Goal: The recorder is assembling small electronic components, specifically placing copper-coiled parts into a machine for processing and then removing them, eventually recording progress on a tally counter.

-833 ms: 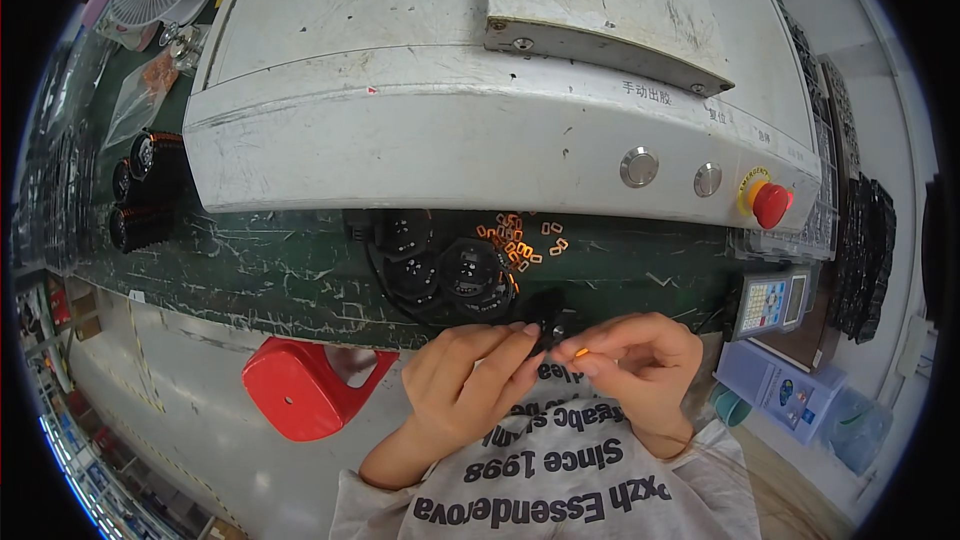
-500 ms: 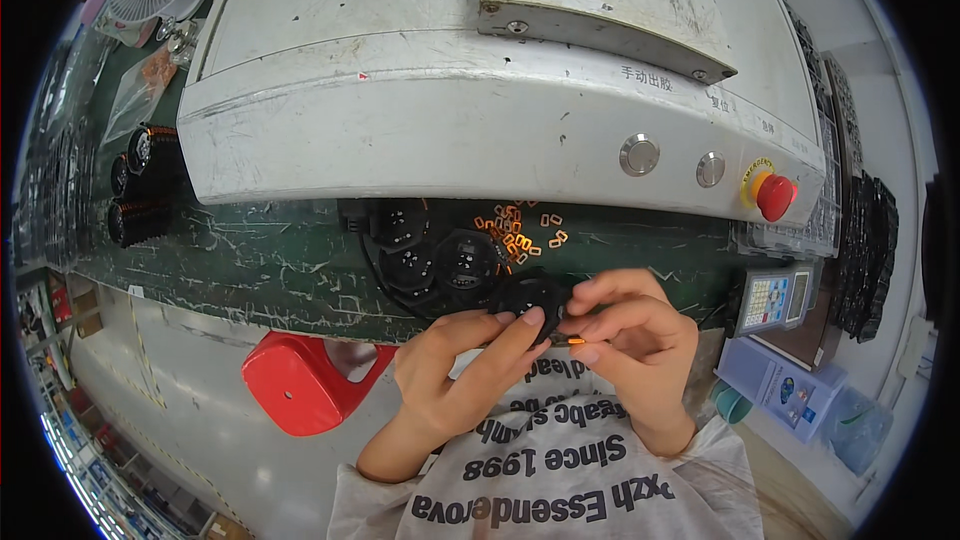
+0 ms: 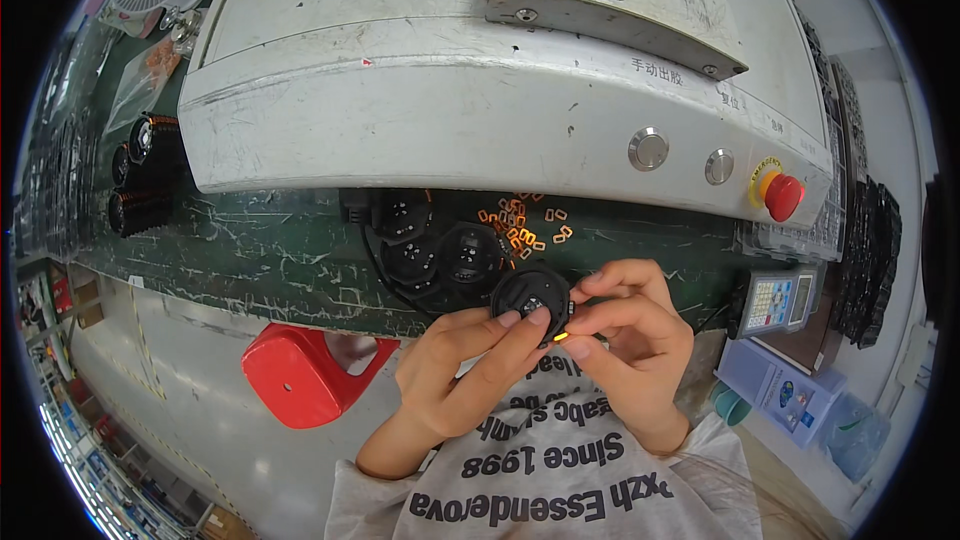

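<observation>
My left hand (image 3: 455, 365) grips a round black plastic part (image 3: 518, 288), with two fingertips pressed on its face. At the part's right edge, my right hand (image 3: 640, 340) pinches a small orange piece (image 3: 561, 337) between thumb and finger, while its other fingers are bent beside the rim. Whether the piece touches the part cannot be made out. Beyond the hands on the green table lie several similar round black parts (image 3: 470, 253). Next to them is a scattered heap of small orange rectangular rings (image 3: 520, 237).
A white machine housing (image 3: 400, 130) with two silver buttons and a red emergency knob (image 3: 783, 197) spans the table's far side. Stacked black parts (image 3: 145, 210) stand at the left. A red stool (image 3: 295, 380) is below the front edge; a calculator-like device (image 3: 775, 302) lies right.
The orange piece in my right hand has moved left and slightly up, to the black part's edge. My left hand has tilted the part so its face shows more.
</observation>
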{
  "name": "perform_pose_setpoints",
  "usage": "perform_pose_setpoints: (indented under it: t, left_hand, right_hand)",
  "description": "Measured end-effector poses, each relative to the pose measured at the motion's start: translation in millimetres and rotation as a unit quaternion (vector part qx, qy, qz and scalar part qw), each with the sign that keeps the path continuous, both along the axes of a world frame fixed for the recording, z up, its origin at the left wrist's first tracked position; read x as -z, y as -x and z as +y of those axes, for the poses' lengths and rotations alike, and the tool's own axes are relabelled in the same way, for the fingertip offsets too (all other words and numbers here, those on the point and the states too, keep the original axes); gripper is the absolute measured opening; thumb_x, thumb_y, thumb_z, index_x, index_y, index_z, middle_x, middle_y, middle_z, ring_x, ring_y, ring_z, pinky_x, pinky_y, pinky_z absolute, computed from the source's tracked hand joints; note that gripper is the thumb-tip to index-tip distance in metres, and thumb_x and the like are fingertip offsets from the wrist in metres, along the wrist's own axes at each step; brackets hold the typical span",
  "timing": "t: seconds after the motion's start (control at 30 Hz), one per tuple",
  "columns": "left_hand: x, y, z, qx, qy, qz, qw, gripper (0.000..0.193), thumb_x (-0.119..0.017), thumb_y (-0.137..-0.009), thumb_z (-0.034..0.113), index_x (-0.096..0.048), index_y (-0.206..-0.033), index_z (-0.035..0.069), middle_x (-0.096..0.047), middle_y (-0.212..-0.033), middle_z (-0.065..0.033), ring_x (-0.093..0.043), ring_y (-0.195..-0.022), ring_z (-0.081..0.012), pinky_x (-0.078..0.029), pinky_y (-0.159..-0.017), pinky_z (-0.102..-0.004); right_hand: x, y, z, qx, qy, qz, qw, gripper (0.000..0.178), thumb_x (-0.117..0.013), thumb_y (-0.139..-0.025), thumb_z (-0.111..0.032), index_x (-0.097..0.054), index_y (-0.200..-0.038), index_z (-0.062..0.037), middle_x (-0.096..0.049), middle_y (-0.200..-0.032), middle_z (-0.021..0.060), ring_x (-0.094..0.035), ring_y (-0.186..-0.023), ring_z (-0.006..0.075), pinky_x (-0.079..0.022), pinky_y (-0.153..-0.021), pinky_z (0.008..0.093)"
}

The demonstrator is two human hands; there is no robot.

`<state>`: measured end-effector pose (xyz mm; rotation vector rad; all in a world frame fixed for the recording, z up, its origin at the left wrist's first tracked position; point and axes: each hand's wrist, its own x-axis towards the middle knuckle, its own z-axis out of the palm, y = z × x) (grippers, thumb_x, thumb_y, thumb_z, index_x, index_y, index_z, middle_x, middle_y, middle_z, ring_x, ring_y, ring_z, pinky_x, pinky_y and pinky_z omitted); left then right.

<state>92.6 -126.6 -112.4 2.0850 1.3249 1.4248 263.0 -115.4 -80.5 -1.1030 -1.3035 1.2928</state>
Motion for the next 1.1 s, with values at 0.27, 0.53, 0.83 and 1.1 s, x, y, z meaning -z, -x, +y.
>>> perform_pose_setpoints:
  t: [0.27,0.53,0.83,1.1]
  left_hand:
    - [-1.5,1.6,-2.0,0.006,0.002,0.007,1.0,0.045,-0.084,-0.06,0.003,-0.072,-0.103,0.003,-0.055,-0.089,-0.0053,-0.059,-0.072,-0.0178,-0.052,-0.06,-0.0269]
    - [-7.2,-1.2,-0.4,0.007,-0.022,0.024,0.999,0.045,-0.084,-0.06,0.002,-0.072,-0.103,0.001,-0.057,-0.09,-0.0065,-0.057,-0.069,-0.0196,-0.047,-0.056,-0.0263]
    - [-12.3,-1.3,-1.1,0.019,-0.044,0.043,0.998,0.046,-0.085,-0.059,0.003,-0.072,-0.103,0.001,-0.058,-0.09,-0.0063,-0.056,-0.068,-0.0194,-0.047,-0.053,-0.0257]
    - [-16.1,-3.1,0.3,0.016,-0.056,0.047,0.997,0.044,-0.085,-0.059,0.003,-0.073,-0.101,0.003,-0.059,-0.09,-0.0058,-0.055,-0.067,-0.0188,-0.048,-0.054,-0.0254]
  right_hand:
    - [-0.9,-1.5,1.9,-0.009,-0.007,0.003,1.0,0.018,-0.073,-0.077,0.009,-0.068,-0.094,0.0045,-0.051,-0.114,0.013,-0.061,-0.099,0.0187,-0.055,-0.085,0.0295]
    - [3.6,-2.8,0.0,-0.002,0.014,0.056,0.998,0.016,-0.071,-0.077,0.013,-0.066,-0.089,0.005,-0.049,-0.114,0.0133,-0.059,-0.102,0.0185,-0.054,-0.089,0.0297]
    - [0.8,-4.8,5.0,-0.029,0.152,0.251,0.956,0.042,-0.067,-0.079,0.015,-0.053,-0.117,0.006,-0.046,-0.127,0.0173,-0.057,-0.11,0.021,-0.053,-0.093,0.0323]
    - [2.9,-8.6,8.0,-0.112,0.135,0.259,0.95,0.048,-0.061,-0.082,0.016,-0.049,-0.128,0.008,-0.039,-0.142,0.0258,-0.052,-0.123,0.0266,-0.053,-0.095,0.0341]
